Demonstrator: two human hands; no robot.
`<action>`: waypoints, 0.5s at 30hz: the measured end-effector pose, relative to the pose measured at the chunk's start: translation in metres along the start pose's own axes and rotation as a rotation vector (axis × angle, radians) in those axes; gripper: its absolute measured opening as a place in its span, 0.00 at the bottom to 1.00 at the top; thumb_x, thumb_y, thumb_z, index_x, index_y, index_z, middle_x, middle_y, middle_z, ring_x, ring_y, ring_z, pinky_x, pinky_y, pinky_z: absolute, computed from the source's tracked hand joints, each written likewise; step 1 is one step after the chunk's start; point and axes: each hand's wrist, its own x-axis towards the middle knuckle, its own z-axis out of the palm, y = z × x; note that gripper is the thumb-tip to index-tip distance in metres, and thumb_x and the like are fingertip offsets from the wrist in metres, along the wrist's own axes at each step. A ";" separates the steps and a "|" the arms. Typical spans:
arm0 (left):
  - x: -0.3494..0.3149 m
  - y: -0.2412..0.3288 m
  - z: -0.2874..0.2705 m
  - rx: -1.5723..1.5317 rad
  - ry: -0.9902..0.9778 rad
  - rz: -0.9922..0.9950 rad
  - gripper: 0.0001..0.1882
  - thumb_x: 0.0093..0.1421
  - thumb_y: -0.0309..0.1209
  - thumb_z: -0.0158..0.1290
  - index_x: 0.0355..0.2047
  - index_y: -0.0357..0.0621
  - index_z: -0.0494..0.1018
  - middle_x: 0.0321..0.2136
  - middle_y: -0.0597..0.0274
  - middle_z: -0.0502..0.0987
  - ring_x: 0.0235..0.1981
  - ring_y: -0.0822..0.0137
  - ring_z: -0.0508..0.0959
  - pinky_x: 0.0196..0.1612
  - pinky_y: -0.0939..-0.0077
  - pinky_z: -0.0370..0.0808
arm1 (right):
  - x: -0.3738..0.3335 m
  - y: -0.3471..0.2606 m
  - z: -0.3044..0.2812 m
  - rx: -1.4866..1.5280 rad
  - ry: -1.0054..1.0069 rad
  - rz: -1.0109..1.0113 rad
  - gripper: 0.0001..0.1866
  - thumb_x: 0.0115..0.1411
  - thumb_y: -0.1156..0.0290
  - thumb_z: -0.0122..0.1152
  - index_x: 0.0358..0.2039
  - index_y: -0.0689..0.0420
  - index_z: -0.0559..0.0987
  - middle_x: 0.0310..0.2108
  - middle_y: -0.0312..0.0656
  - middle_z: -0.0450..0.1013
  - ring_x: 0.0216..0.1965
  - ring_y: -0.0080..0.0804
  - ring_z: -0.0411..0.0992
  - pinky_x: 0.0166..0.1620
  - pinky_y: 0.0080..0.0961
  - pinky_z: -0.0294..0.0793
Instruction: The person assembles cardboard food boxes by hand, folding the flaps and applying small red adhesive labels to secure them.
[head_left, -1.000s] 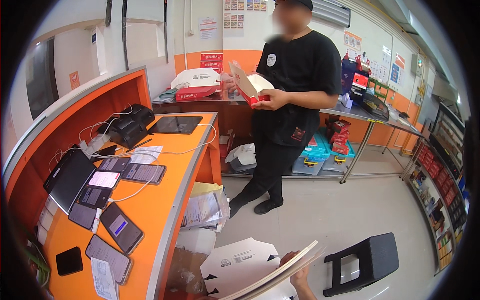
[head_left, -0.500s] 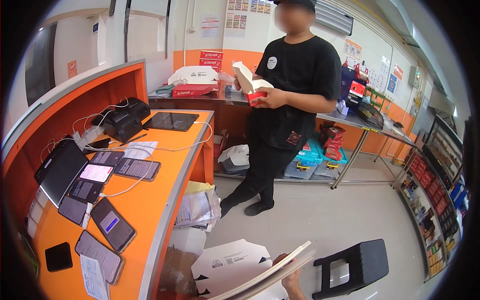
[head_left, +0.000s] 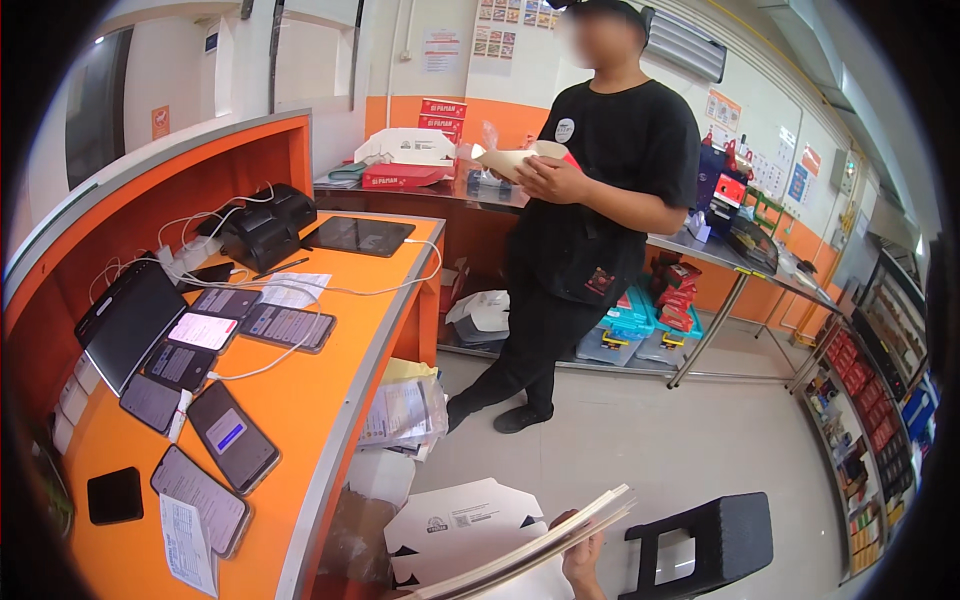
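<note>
At the bottom of the picture my right hand (head_left: pixel 582 566) is closed around a stack of flat cardboard box blanks (head_left: pixel 545 545), held on edge at a slant. A fingertip shows on the far side of the stack. To its left, partly behind it, lies a white unfolded box blank (head_left: pixel 465 515) with angled flaps and small dark print. My left hand is outside the picture. Facing me across the floor, a co-worker (head_left: pixel 610 170) in black holds a white and red folded box (head_left: pixel 525 160) with both hands.
An orange counter (head_left: pixel 110 450) on the left carries several phones (head_left: pixel 232 437), a tablet (head_left: pixel 358 237), cables and paper slips. A black stool (head_left: pixel 715 545) stands right of my hand. Behind the co-worker, a metal table (head_left: pixel 480 195) bears boxes. Shelves (head_left: pixel 860 430) line the right.
The co-worker's box has been tilted and turned, and its red side shows less. The view has shifted slightly. My right hand keeps its hold on the stack, whose sheets fan a little more.
</note>
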 end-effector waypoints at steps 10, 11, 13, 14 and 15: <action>-0.043 -0.002 -0.012 0.120 0.064 -0.015 0.14 0.65 0.22 0.41 0.50 0.31 0.66 0.46 0.43 0.70 0.43 0.52 0.75 0.41 0.65 0.76 | -0.011 0.006 0.014 -0.076 -0.053 -0.072 0.21 0.65 0.56 0.45 0.35 0.65 0.73 0.30 0.42 0.71 0.34 0.29 0.70 0.38 0.27 0.68; -0.041 0.012 -0.016 0.066 0.152 -0.095 0.14 0.66 0.24 0.41 0.50 0.31 0.66 0.45 0.43 0.70 0.42 0.52 0.75 0.41 0.65 0.76 | -0.010 0.005 0.018 -0.033 -0.030 -0.082 0.21 0.65 0.57 0.45 0.36 0.65 0.73 0.30 0.43 0.72 0.35 0.30 0.70 0.39 0.28 0.68; 0.069 0.200 -0.051 -0.185 0.203 -0.090 0.15 0.66 0.26 0.41 0.50 0.30 0.66 0.44 0.42 0.70 0.40 0.51 0.75 0.40 0.65 0.76 | 0.001 -0.005 -0.017 -0.082 0.119 -0.131 0.21 0.64 0.58 0.45 0.37 0.66 0.74 0.31 0.44 0.72 0.35 0.33 0.71 0.40 0.29 0.69; 0.091 0.269 -0.094 -0.209 0.296 -0.064 0.15 0.66 0.27 0.40 0.50 0.29 0.66 0.43 0.42 0.71 0.39 0.50 0.75 0.40 0.65 0.76 | 0.000 0.000 -0.006 -0.088 0.133 -0.147 0.21 0.64 0.58 0.45 0.37 0.66 0.74 0.31 0.45 0.72 0.35 0.34 0.71 0.40 0.30 0.69; 0.096 0.305 -0.117 -0.198 0.378 -0.031 0.15 0.67 0.28 0.40 0.49 0.29 0.65 0.42 0.42 0.71 0.38 0.49 0.75 0.39 0.65 0.76 | -0.004 0.011 0.003 -0.100 0.144 -0.164 0.21 0.63 0.58 0.44 0.37 0.67 0.74 0.31 0.46 0.72 0.35 0.34 0.71 0.40 0.31 0.69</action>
